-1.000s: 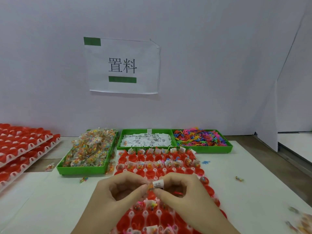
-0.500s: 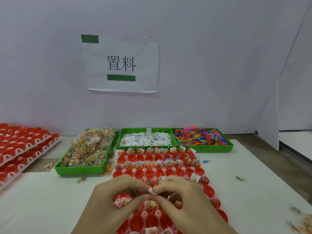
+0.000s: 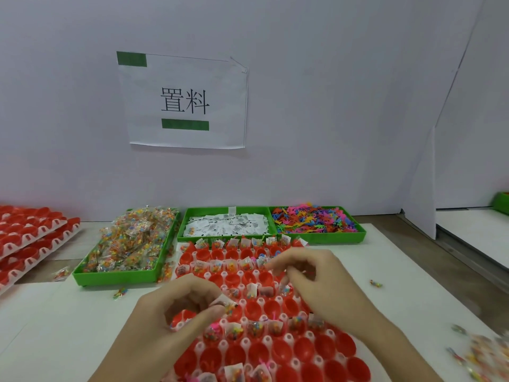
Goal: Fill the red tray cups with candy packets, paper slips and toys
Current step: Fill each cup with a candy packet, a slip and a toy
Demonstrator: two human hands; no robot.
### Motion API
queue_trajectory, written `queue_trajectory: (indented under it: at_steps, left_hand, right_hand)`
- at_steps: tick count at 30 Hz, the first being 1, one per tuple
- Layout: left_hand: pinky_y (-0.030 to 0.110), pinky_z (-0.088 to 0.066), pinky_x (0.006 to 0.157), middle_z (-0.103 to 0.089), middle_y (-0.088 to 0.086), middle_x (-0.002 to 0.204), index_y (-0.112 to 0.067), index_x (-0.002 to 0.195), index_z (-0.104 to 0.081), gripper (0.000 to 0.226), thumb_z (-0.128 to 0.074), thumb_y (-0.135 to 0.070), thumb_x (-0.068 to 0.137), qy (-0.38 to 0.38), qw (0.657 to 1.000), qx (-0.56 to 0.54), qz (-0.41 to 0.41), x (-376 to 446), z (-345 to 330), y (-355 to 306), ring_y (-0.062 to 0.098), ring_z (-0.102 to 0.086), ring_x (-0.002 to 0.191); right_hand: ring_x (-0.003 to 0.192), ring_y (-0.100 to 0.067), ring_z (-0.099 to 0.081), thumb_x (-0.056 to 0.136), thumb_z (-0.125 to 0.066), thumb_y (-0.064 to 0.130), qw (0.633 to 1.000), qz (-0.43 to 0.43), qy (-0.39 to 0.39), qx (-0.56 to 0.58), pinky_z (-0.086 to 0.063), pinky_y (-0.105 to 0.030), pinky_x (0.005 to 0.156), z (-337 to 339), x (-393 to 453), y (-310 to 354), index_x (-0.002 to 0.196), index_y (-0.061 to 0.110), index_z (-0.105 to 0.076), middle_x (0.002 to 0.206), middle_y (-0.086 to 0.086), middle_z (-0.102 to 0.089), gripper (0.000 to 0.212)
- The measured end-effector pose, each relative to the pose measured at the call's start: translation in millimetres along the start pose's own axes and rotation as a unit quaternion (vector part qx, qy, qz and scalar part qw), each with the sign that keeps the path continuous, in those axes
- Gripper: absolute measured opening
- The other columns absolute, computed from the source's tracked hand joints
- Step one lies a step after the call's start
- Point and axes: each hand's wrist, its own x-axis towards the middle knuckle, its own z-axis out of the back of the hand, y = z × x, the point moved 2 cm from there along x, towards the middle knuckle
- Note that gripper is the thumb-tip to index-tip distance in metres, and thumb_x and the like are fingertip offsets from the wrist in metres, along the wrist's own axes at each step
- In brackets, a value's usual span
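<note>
While left hand point(image 3: 181, 307) pinches candy packet with paper slip point(image 3: 223, 303) between thumb and fingertips, bundle hangs just over red tray point(image 3: 325, 351), above empty cup near its left edge; right hand point(image 3: 316, 277) hovers over tray's right side, fingers loosely curled, hold on anything cannot be told; some cups filled with packets and slips, others bare; behind tray, three green bins: candy packets point(image 3: 129, 244), paper slips point(image 3: 225, 224), coloured toys point(image 3: 314, 219); spare red trays point(image 3: 30, 238) stacked far left; loose packets point(image 3: 484, 351) blurred at right.
</note>
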Motion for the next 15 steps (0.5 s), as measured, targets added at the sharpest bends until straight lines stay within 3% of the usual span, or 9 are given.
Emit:
queue_trajectory:
  at_steps: [2, 4, 8, 12, 15]
  left_hand:
    - [0.041, -0.058, 0.078, -0.074, 0.011, 0.088, -0.027, 0.094, -0.079, 0.016, -0.079, -0.025, 0.079, -0.008, 1.000, 0.001, 0.002, 1, 2, 1, 0.028, -0.071, 0.082]
    - [0.042, -0.057, 0.075, -0.074, 0.011, 0.086, -0.025, 0.091, -0.078, 0.013, -0.078, -0.021, 0.079, -0.013, 1.000, 0.002, 0.005, 2, 2, 2, 0.028, -0.070, 0.079]
    - [0.036, -0.058, 0.072, -0.072, 0.010, 0.082, -0.024, 0.093, -0.077, 0.015, -0.079, -0.023, 0.078, -0.019, 1.000, 0.023, -0.004, 2, 5, 4, 0.026, -0.070, 0.076]
    - [0.034, -0.058, 0.072, -0.071, 0.011, 0.081, -0.021, 0.095, -0.078, 0.018, -0.080, -0.024, 0.077, -0.024, 0.999, 0.038, -0.004, 3, 8, 9, 0.027, -0.069, 0.075]
    - [0.030, -0.058, 0.068, -0.072, 0.010, 0.080, -0.021, 0.091, -0.079, 0.016, -0.081, -0.021, 0.076, -0.022, 0.999, 0.035, -0.007, 4, 8, 10, 0.026, -0.069, 0.072]
  right_hand:
    - [0.073, -0.011, -0.071, 0.096, -0.053, -0.003, 0.998, -0.027, -0.047, -0.037, -0.061, -0.029, 0.063, 12, 26, -13, 0.086, 0.034, -0.078, 0.081, 0.011, -0.074, 0.046]
    - [0.074, -0.013, -0.072, 0.098, -0.053, 0.000, 0.990, -0.055, -0.063, -0.113, -0.060, -0.024, 0.061, 24, 59, -31, 0.090, 0.030, -0.076, 0.081, 0.013, -0.072, 0.039]
    - [0.090, -0.027, -0.073, 0.100, -0.053, 0.001, 0.965, -0.097, -0.073, -0.232, -0.059, -0.033, 0.079, 45, 121, -76, 0.103, 0.014, -0.076, 0.101, -0.004, -0.075, 0.027]
    - [0.068, -0.010, -0.060, 0.102, -0.056, 0.007, 0.939, -0.088, -0.053, -0.329, -0.050, -0.023, 0.066, 55, 157, -111, 0.111, 0.013, -0.076, 0.122, -0.012, -0.072, 0.023]
    - [0.102, -0.022, -0.069, 0.103, -0.056, 0.012, 0.912, -0.080, 0.039, -0.400, -0.056, -0.035, 0.089, 53, 171, -123, 0.120, 0.014, -0.074, 0.129, -0.008, -0.070, 0.024]
